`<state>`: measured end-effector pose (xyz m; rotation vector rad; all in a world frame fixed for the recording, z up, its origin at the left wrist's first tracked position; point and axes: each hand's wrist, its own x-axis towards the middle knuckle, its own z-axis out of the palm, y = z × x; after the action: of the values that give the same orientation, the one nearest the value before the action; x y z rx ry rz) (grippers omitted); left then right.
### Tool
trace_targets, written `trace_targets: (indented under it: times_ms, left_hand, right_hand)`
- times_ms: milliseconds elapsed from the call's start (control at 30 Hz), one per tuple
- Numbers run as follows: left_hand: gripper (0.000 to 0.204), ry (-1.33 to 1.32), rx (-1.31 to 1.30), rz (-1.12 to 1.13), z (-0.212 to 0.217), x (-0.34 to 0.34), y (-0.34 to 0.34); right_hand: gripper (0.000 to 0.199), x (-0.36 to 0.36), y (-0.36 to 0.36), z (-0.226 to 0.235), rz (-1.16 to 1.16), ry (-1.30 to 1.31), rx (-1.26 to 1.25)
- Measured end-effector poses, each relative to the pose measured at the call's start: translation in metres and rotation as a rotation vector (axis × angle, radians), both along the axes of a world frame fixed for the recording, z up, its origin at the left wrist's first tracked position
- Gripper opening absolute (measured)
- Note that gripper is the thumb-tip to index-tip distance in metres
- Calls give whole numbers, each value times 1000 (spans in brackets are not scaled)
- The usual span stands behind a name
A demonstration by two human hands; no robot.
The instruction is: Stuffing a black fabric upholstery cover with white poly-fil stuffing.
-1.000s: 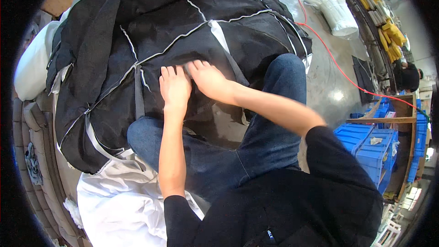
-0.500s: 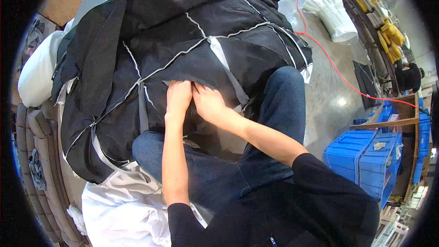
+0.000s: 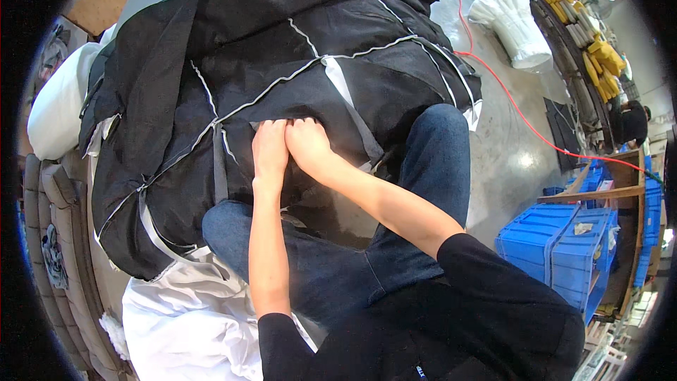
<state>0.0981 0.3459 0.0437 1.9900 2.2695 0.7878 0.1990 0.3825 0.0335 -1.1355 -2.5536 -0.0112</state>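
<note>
A large black fabric cover [image 3: 254, 28] spreads in front of me, crossed by pale seams and grey-white straps. Side by side at its near edge, my left hand [image 3: 270, 149] and my right hand [image 3: 307, 142] grip the cloth with fingers curled over it. The two hands touch each other. A light strap [image 3: 343, 92] runs down to the right of my right hand. Another grey strap [image 3: 220, 169] hangs to the left of my left hand. What lies under the fingers is hidden.
White cloth [image 3: 183, 324] lies at lower left, near a grey quilted cushion [image 3: 67, 254]. On the right are blue crates [image 3: 543, 240], a red hose [image 3: 504, 92] and a white wrapped bundle [image 3: 518, 32]. A person [image 3: 635, 123] is at the far right.
My right hand has shifted slightly left and up, closing in against my left hand. My left hand has moved slightly. Both stay on the black fabric.
</note>
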Motion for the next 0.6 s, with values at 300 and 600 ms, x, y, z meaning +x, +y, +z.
trace_targets:
  times_ms: [300, 600]
  left_hand:
    - [20, -24, 140, -39, -17, 2, 2]
    - [18, 57, -133, -146, -20, -3, 8]
  right_hand:
    - [15, 9, 5, -5, 24, -14, 10]
    - [40, 36, -6, 2, 111, 82, -214]
